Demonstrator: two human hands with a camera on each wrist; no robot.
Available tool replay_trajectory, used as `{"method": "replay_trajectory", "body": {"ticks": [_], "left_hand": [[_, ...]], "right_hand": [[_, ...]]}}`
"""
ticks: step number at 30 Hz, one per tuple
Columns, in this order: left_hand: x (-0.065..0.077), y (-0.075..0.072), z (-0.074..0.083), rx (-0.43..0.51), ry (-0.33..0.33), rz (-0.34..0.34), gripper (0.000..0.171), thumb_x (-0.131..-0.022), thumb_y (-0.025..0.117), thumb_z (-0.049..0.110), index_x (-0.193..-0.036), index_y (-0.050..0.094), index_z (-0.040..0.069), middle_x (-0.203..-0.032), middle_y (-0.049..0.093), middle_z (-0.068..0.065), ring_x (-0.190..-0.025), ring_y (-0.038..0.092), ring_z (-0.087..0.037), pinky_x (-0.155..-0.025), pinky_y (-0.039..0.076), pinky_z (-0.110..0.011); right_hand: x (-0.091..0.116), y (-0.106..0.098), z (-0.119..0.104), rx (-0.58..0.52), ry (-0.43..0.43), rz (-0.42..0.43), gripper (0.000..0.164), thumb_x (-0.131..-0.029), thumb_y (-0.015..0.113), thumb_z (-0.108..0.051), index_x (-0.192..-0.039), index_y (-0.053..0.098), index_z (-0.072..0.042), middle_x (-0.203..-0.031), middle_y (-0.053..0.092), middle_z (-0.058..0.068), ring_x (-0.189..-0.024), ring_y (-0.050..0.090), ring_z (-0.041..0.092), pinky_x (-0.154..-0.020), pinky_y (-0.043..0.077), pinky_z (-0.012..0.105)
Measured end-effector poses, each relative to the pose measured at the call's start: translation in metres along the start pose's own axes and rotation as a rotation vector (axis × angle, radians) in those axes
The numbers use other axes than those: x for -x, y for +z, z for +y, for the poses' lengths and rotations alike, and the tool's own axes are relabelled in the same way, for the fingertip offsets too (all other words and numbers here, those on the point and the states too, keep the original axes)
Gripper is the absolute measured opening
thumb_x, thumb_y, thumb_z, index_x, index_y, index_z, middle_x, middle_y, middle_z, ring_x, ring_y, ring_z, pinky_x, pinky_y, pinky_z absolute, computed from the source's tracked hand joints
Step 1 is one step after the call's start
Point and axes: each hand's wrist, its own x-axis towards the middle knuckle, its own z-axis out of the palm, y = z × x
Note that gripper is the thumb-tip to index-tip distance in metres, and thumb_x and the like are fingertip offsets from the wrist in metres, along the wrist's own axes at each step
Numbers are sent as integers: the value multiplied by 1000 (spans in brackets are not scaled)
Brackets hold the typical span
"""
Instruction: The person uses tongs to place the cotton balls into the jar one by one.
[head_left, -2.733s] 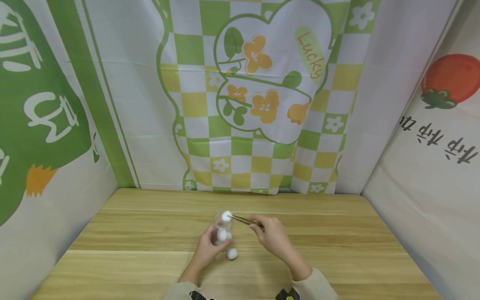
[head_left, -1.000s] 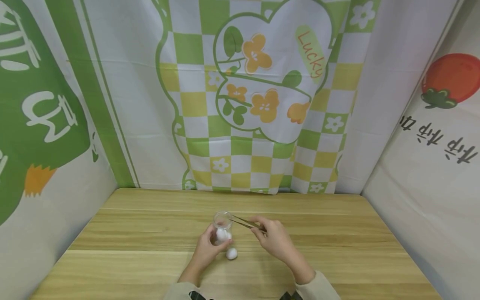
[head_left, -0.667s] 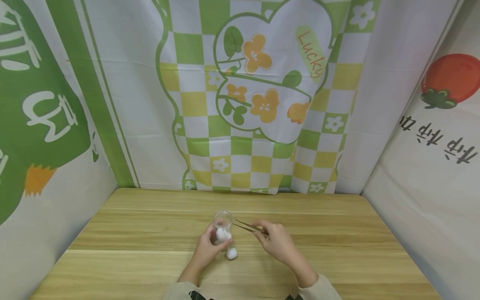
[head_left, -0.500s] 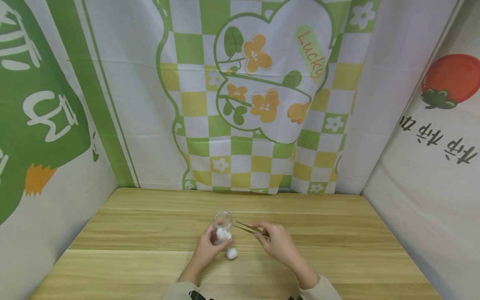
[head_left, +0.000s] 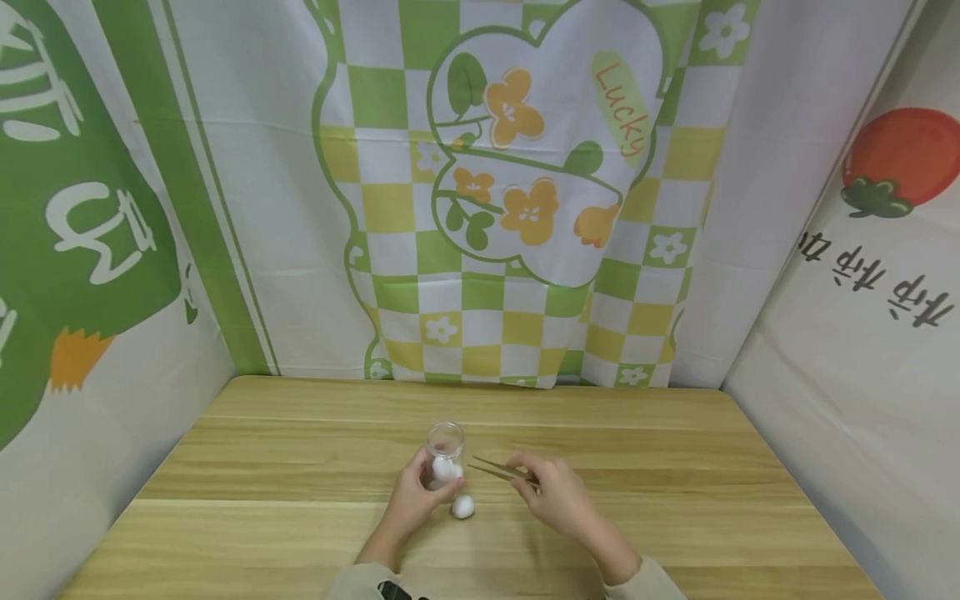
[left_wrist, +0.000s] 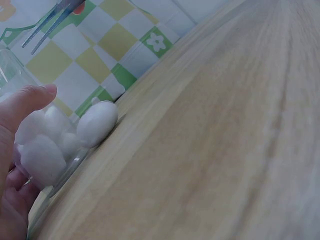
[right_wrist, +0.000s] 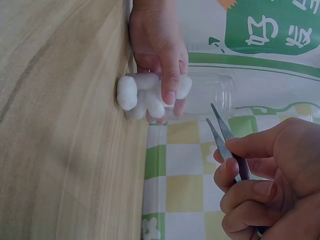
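My left hand (head_left: 411, 498) grips a clear, lidless jar (head_left: 446, 439) standing upright on the table, thumb across its front. Several white cotton balls (right_wrist: 148, 103) fill the lower part of the jar. One more cotton ball (head_left: 463, 506) lies on the tabletop, close by the jar's base on the near side. My right hand (head_left: 557, 493) pinches metal tweezers (head_left: 501, 472) between thumb and fingers, to the right of the jar. The tweezer tips are spread, with nothing between them, and point left toward the jar's side.
The wooden table (head_left: 300, 467) stretches out to both sides. A checkered cloth (head_left: 480, 325) with printed flowers hangs along its far edge, and printed fabric walls (head_left: 847, 400) stand at left and right.
Earlier the tweezers held a cotton ball at the jar's mouth; it dropped inside. Since then the right hand has drawn back right and lower with spread tweezers. The left hand stays put.
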Motion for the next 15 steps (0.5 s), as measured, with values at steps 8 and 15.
{"method": "replay_trajectory", "body": {"ticks": [8, 15], "left_hand": [[1, 0, 1, 3, -3, -5, 58, -75, 81, 14, -127, 55, 11, -116, 69, -14, -105, 64, -18, -91, 49, -20], [1, 0, 0, -13, 15, 0, 57, -76, 81, 14, -127, 55, 10, -116, 69, -16, -105, 64, -17, -92, 50, -25]], "right_hand": [[3, 1, 3, 2, -6, -21, 20, -89, 65, -7, -108, 66, -1, -69, 69, 7, -53, 45, -7, -50, 39, 7], [6, 4, 5, 26, -18, -38, 21, -89, 65, -7, -109, 66, -1, -75, 72, 8, -57, 58, 1, -56, 50, 11]]}}
